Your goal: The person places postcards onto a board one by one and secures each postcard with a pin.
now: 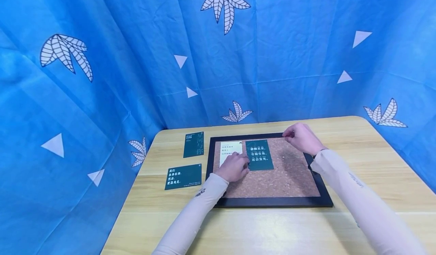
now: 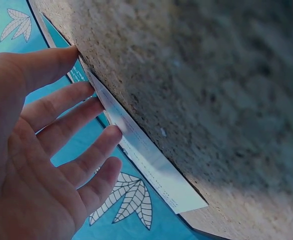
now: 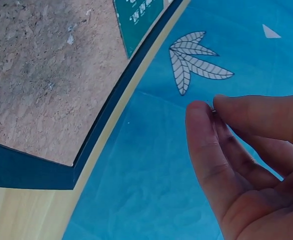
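Note:
A cork board [image 1: 286,185] with a black frame lies on the table. On its upper left part are a cream card [image 1: 226,157] and a dark green card [image 1: 260,164], both with white or dark printed characters. My left hand [image 1: 234,167] reaches over the lower part of the cream card; its fingertips touch the two cards where they lie side by side, fingers spread and slightly bent in the left wrist view. Above the board's top right corner, my right hand [image 1: 304,138] brings thumb and index finger together on a tiny dark speck of a thing, mostly hidden.
Two more dark green cards lie on the wooden table [image 1: 269,228] left of the board, one upright card [image 1: 189,149] behind and one wide card [image 1: 184,176] in front. A blue patterned curtain [image 1: 289,58] stands behind the table and along its sides.

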The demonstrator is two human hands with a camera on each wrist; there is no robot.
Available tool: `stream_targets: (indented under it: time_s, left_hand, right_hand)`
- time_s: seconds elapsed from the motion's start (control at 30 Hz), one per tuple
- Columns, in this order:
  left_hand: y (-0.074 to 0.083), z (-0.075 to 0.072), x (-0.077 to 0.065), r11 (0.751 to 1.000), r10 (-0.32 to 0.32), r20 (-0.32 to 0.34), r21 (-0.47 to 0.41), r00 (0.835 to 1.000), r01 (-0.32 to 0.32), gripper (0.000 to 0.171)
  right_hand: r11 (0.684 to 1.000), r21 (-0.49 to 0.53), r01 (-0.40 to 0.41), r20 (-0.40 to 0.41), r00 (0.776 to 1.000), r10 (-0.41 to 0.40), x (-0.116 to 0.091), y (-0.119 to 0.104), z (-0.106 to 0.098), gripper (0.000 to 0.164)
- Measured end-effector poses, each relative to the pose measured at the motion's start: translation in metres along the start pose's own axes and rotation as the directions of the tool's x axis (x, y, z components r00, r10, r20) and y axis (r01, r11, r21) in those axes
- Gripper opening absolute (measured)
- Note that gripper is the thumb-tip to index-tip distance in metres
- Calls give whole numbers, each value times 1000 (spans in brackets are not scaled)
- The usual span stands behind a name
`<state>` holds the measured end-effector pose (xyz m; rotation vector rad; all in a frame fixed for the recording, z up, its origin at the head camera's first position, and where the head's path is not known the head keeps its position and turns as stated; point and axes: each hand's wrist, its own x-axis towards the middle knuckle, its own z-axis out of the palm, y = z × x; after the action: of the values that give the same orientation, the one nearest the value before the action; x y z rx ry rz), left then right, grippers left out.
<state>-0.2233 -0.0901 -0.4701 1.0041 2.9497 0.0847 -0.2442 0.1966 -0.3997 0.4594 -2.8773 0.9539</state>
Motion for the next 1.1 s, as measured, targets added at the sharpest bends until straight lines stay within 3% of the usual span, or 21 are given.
stream_targets:
  time_s: [0.63,1.1]
  left_hand:
    - [-2,2,1,1000,1,6,-3,1000,-1,34]
    - [-1,2,1,1000,-4,8,-8,1000,4,33]
  right_hand:
    - [996,-2,87,15,996,-87,31,5,21,19]
    - [985,-63,158,20,987,-157,50,10,37,21]
